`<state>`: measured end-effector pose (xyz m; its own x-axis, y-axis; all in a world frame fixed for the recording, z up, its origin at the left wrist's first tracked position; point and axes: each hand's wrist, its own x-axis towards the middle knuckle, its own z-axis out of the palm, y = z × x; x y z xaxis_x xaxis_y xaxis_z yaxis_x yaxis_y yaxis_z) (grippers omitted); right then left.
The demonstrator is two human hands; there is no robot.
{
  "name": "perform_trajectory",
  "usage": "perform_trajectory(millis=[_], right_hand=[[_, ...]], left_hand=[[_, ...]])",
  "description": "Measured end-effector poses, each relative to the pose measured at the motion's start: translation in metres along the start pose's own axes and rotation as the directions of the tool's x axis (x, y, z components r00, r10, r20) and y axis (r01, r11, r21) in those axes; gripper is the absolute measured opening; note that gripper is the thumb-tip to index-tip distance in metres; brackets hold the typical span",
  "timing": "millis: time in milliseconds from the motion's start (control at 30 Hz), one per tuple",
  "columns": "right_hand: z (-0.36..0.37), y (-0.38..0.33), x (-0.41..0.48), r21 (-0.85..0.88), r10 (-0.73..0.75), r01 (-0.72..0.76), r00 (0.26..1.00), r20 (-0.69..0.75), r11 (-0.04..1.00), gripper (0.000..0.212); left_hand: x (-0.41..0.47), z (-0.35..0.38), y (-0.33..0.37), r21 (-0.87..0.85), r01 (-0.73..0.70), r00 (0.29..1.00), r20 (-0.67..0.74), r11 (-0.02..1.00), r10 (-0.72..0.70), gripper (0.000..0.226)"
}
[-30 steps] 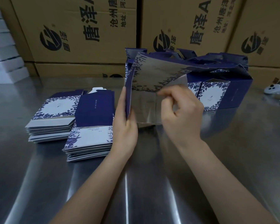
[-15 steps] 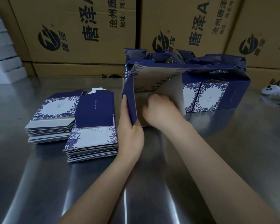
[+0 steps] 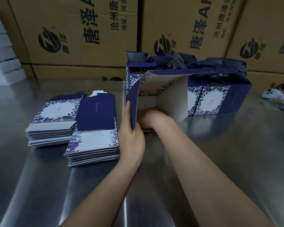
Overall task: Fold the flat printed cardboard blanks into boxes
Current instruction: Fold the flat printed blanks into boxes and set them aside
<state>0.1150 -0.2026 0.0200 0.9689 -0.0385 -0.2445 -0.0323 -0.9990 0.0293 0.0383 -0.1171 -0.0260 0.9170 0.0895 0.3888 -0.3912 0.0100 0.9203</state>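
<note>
I am pushing the right hand (image 3: 152,115) deeper into the centre box (image 3: 170,99), its grip I cannot tell; the left hand (image 3: 132,138) is pinching the box wall, bottom probably locking

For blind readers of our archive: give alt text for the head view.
A person's left hand holds the side wall of a half-formed box on a steel table while the right hand is inside it. Two stacks of flat blanks lie left; finished boxes stand behind.

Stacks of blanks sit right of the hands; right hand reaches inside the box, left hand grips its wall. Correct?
No: head view shows the stacks left of the hands. As stated, the right hand is inside the box and the left hand grips its wall.
</note>
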Motion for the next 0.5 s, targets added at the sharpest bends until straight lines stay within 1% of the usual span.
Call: perform_trajectory(millis=[100, 167, 200, 267, 300, 367, 400, 433, 500], right_hand=[[-0.001, -0.001, 0.001, -0.031, -0.016, 0.016, 1.0, 0.02, 0.999, 0.045], [0.0, -0.003, -0.001, -0.014, 0.011, -0.011, 1.0, -0.015, 1.0, 0.044], [0.003, -0.003, -0.004, 0.013, 0.023, -0.022, 0.998, -0.057, 1.0, 0.042], [0.007, -0.003, -0.011, 0.151, 0.059, -0.031, 0.981, -0.186, 0.988, 0.036], [0.008, -0.003, -0.016, 0.226, 0.079, -0.019, 0.962, -0.26, 0.974, 0.032], [0.007, -0.005, -0.024, 0.307, 0.095, 0.026, 0.923, -0.373, 0.951, 0.022], [0.006, -0.006, -0.026, 0.317, 0.085, 0.047, 0.916, -0.391, 0.947, 0.019], [0.005, -0.008, -0.027, 0.317, 0.064, 0.065, 0.923, -0.381, 0.946, 0.016], [0.006, -0.012, -0.025, 0.288, 0.011, 0.077, 0.957, -0.291, 0.954, 0.013]], left_hand=[[-0.001, 0.0, 0.002, -0.008, 0.018, 1.0, 0.001, 1.0, -0.018, 0.063], [0.0, 0.0, 0.003, -0.009, 0.023, 1.0, 0.002, 1.0, -0.023, 0.063], [0.0, -0.001, 0.003, -0.006, 0.027, 1.0, -0.001, 1.0, -0.027, 0.064], [0.0, -0.001, 0.005, 0.002, 0.037, 0.999, -0.01, 0.999, -0.037, 0.065], [0.0, -0.001, 0.006, 0.008, 0.039, 0.999, -0.012, 0.999, -0.039, 0.065], [0.0, -0.001, 0.006, 0.008, 0.04, 0.999, -0.011, 0.999, -0.04, 0.064], [0.0, -0.002, 0.007, 0.0, 0.045, 0.999, -0.014, 0.999, -0.045, 0.065], [0.0, -0.002, 0.006, -0.003, 0.055, 0.998, -0.019, 0.999, -0.055, 0.065], [-0.001, -0.002, 0.006, -0.006, 0.072, 0.997, -0.028, 0.997, -0.072, 0.065]])
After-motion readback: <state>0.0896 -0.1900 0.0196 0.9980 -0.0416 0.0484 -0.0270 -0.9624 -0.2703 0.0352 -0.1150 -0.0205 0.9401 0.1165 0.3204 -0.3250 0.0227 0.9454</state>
